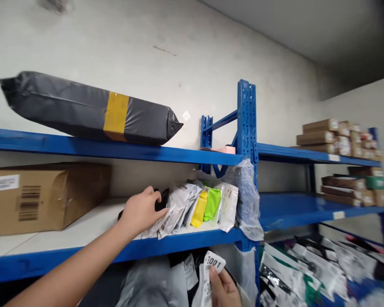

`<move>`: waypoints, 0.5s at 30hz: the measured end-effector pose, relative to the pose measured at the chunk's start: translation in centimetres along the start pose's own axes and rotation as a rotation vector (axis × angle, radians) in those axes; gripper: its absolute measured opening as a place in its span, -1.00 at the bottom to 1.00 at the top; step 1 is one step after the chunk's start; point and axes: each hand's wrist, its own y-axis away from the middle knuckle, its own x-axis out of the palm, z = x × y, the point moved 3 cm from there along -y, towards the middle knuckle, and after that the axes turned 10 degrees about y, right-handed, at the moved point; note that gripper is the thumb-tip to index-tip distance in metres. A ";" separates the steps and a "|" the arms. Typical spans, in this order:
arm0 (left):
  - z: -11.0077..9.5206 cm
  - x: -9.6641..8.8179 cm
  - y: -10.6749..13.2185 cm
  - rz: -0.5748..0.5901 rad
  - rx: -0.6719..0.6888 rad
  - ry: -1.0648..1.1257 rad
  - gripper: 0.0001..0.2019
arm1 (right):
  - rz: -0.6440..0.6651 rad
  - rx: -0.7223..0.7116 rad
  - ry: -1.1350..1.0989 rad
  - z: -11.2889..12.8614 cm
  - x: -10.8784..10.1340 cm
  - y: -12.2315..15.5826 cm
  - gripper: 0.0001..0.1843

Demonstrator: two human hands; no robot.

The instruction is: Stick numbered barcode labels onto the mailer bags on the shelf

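My left hand (144, 209) reaches onto the middle shelf at the left end of a row of packets. Its thumb and fingers are apart, beside a black packet (163, 200) and touching or nearly touching clear-wrapped white packets (181, 202). Farther right in the row stand a yellow packet (199, 209) and a bright green packet (212, 204). Lower down, my right hand (225, 288) pinches a white printed label (208, 273) reading 3001, with the wrist cut off by the frame's bottom edge. Whatever the label is attached to is hidden.
Above, a long black-wrapped parcel (67, 106) with yellow tape lies on the top shelf. A cardboard box (25, 200) stands left of my left arm. A blue upright (247, 119), partly wrapped in plastic (251, 200), separates the racks. Bagged items (307, 268) fill the lower right.
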 end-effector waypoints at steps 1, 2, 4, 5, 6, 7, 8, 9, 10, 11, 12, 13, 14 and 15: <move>0.0 0.3 -1.5 0.024 0.074 -0.046 -0.64 | -0.058 -0.006 0.019 0.3 -0.1 -0.2 -0.53; -0.2 0.7 -2.8 0.052 0.148 -0.069 -0.56 | -0.115 -0.009 0.035 0.7 -0.1 -0.3 -0.51; -0.7 1.9 -5.1 0.124 0.288 -0.060 -0.40 | -0.195 -0.037 0.074 1.8 -0.2 -0.3 -0.49; -1.0 2.6 -6.1 0.168 0.348 -0.035 -0.34 | -0.217 -0.054 0.097 2.5 -0.2 -0.2 -0.49; -1.2 3.3 -6.9 0.212 0.403 -0.005 -0.29 | -0.226 -0.070 0.119 3.3 -0.1 -0.1 -0.49; -1.4 3.9 -7.6 0.259 0.455 0.023 -0.24 | -0.222 -0.086 0.141 4.2 0.0 -0.1 -0.49; -1.6 4.5 -8.2 0.307 0.502 0.050 -0.19 | -0.205 -0.102 0.164 5.1 0.2 -0.1 -0.50; -1.7 5.0 -8.7 0.351 0.541 0.072 -0.12 | -0.173 -0.113 0.196 6.1 0.4 -0.2 -0.52; -1.7 5.5 -9.0 0.390 0.568 0.097 -0.05 | -0.127 -0.116 0.239 7.1 0.8 -0.4 -0.54; -1.7 5.9 -9.4 0.423 0.579 0.130 0.04 | -0.078 -0.121 0.290 8.1 1.2 -0.8 -0.57; -1.8 6.2 -9.7 0.446 0.571 0.177 0.11 | -0.031 -0.135 0.340 9.0 1.6 -1.2 -0.60; -1.8 6.5 -9.9 0.456 0.555 0.235 0.15 | 0.017 -0.153 0.386 9.8 2.1 -1.8 -0.63; -2.0 6.6 -10.1 0.455 0.545 0.297 0.16 | 0.059 -0.175 0.423 10.5 2.5 -2.5 -0.64; -2.2 6.8 -10.3 0.441 0.543 0.362 0.14 | 0.087 -0.198 0.447 11.1 2.9 -3.2 -0.64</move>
